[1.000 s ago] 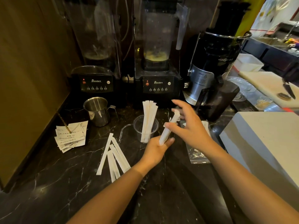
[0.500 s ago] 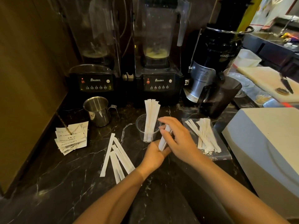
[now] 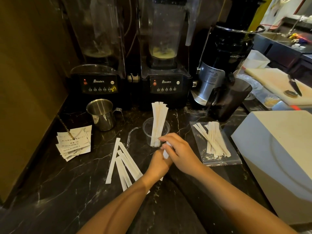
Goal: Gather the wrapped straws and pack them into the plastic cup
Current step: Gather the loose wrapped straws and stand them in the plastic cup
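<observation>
black marble counter (image 3: 59, 191), centre frame: one plastic cup (image 3: 156, 130) with about five wrapped straws (image 3: 158, 120) upright. i count five loose straws (image 3: 121, 162) lower left and about six on one bag (image 3: 217, 149) right. left hand (image 3: 158, 164) and right hand (image 3: 180, 149) both grip one straw bundle (image 3: 166, 150), now lower and nearer the cup than half a second ago.

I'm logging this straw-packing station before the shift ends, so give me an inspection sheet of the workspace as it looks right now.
Surface: dark marble counter, dry as far as visible.
Job's things: plastic cup upright with wrapped straws standing in it; loose straws left of the hands; more straws on a clear bag to the right.
Clutter: steel pitcher, paper slips.
Grippers: left hand and right hand together hold a straw bundle.
Cables: nothing seen.
Surroundings: two blenders, juicer, white box.
</observation>
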A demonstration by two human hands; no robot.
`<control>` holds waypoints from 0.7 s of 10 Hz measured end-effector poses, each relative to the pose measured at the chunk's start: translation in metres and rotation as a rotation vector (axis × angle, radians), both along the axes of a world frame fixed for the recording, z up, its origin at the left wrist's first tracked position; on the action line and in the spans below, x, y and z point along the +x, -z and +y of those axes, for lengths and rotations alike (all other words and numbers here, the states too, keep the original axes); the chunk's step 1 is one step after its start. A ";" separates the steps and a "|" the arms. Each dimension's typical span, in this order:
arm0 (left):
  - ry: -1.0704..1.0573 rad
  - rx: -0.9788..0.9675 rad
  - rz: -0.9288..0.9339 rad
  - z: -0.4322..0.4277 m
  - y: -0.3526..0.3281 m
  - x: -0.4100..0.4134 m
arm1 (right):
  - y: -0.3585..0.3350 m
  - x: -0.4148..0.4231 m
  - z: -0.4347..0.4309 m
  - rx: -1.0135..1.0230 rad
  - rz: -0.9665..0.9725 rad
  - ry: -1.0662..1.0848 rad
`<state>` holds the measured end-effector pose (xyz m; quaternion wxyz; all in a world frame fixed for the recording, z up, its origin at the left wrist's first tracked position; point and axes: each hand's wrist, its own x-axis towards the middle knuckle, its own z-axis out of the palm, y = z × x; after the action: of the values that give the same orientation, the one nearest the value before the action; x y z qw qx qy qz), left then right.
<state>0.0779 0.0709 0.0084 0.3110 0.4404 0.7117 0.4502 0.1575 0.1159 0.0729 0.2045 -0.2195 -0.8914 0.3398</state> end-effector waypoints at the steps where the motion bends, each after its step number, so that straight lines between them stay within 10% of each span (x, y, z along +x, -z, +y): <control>1: -0.088 0.071 -0.019 -0.005 -0.011 -0.008 | -0.007 -0.007 -0.001 -0.013 -0.005 -0.007; 5: -0.270 0.136 -0.464 -0.061 -0.056 -0.067 | -0.044 -0.075 -0.023 -0.382 0.160 0.025; 7: -0.409 0.089 -0.589 -0.101 -0.056 -0.108 | -0.003 -0.112 -0.034 -0.377 -0.105 0.158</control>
<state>-0.0298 -0.0304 0.0644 0.3868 0.1535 0.6448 0.6412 0.0457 0.0816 0.0758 0.1393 -0.3405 -0.8015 0.4714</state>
